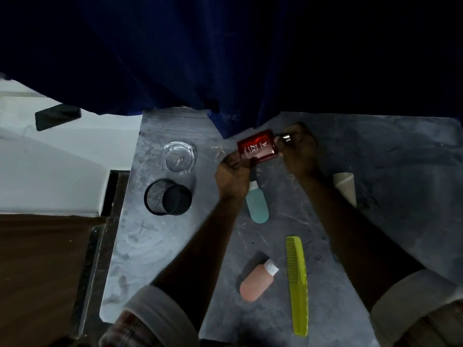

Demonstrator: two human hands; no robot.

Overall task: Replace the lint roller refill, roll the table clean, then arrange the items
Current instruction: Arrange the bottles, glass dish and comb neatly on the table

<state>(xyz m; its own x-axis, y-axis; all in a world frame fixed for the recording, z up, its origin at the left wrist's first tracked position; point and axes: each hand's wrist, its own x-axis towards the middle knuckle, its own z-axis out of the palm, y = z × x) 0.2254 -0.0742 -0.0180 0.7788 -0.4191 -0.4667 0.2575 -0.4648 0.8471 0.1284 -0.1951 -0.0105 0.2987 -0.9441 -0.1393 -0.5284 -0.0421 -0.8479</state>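
Yellow-green comb (297, 284) and a peach squeeze bottle (256, 281) lie nearest on the grey marbled table (150, 246), with a teal bottle (257, 205) beyond them. Farther off, the left hand (231, 175) and right hand (298, 151) both grip a red flat bottle (258, 146) between them above the tabletop. A cardboard lint-roller core (345, 186) lies right of the right forearm, a mesh cup (167, 196) and glass ashtray (179, 157) to the left.

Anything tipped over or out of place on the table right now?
Yes: the black mesh cup lies on its side, left of the hands, below the glass ashtray. The teal bottle and peach bottle also lie flat.
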